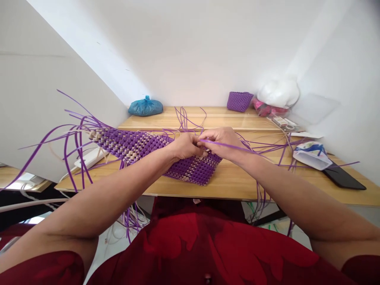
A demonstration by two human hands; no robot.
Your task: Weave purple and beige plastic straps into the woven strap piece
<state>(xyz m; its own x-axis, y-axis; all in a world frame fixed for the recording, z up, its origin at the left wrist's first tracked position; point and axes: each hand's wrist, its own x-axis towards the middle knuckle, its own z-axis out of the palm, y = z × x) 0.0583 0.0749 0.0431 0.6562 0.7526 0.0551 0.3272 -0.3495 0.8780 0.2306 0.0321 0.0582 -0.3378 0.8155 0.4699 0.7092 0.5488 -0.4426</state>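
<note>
Our left hand (184, 145) closes its fingers together on the edge of the purple-and-beige woven panel (139, 145), which lies tilted on the wooden counter (237, 182) before us; our right hand (222, 141) touches it, fingers pinching a purple strip (237, 148); a small purple basket (240, 101) sits at the far edge.

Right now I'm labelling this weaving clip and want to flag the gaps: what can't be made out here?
Head view only:
- Fingertips of the left hand and right hand, and where the purple strip enters the woven panel: hidden behind their own knuckles.
- Contents of the blue bag: opaque, tied shut.
- small items beside the white bag: too small, blurred.
- hanging strands below the table: ends covered by the red clothing.
</note>
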